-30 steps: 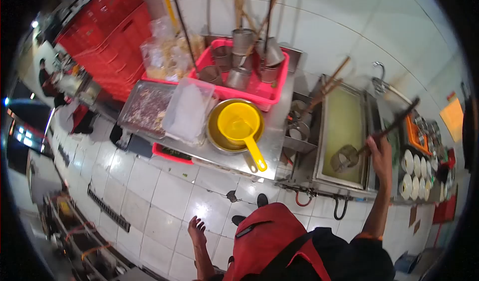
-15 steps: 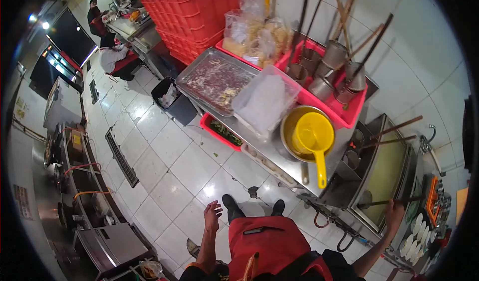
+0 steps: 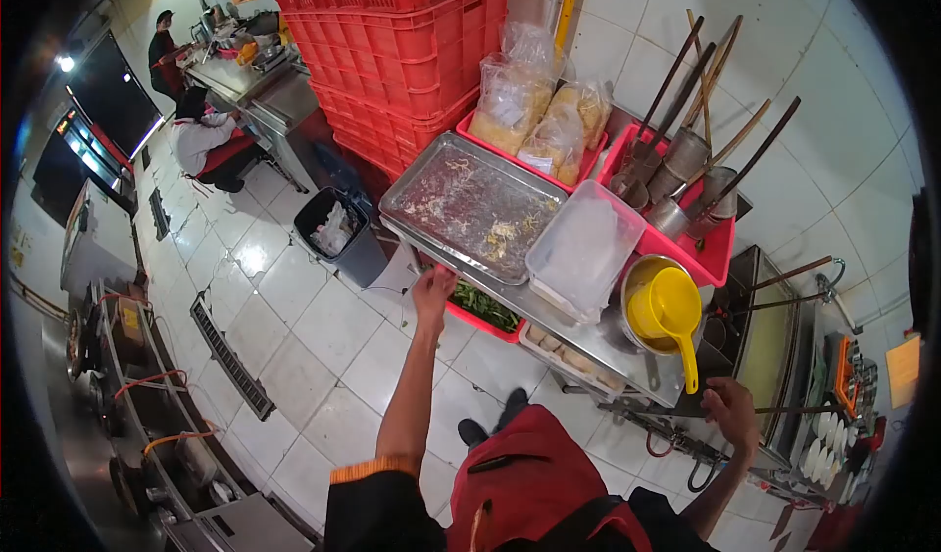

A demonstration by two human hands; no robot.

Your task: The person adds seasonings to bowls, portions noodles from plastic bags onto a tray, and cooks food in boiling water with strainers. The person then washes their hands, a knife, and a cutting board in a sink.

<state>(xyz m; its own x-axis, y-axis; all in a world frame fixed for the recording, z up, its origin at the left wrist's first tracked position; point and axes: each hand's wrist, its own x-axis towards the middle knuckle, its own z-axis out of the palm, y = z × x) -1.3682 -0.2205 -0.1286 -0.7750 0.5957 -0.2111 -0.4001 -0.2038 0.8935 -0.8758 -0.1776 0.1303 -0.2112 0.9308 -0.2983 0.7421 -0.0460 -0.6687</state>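
My left hand point(image 3: 433, 294) is stretched out at the front edge of the steel table, just below the large metal tray point(image 3: 431, 184) with pale scraps on it. It looks open, though its fingertips are partly hidden. Beside it, lower down, is a red tub of green leaves point(image 3: 482, 309). My right hand point(image 3: 732, 413) is near the front of the steel cooker point(image 3: 763, 356), fingers loosely bent and apart, apparently holding nothing. A dark handle point(image 3: 799, 410) passes just behind it. Closest to that hand on the table, a yellow dipper point(image 3: 667, 309) sits in a metal bowl point(image 3: 632, 282).
A clear plastic container point(image 3: 585, 243) stands beside the tray. Behind are bagged noodles point(image 3: 515, 101) and a pink tub point(image 3: 720, 248) of long-handled strainers point(image 3: 681, 165). Stacked red crates point(image 3: 392, 52) and a grey bin point(image 3: 353, 248) stand left. Two people point(image 3: 211, 145) are farther back.
My view has shifted closer to the table. My left hand has moved forward and up to the table edge. My right hand has come away from the dark handle it held over the cooker.
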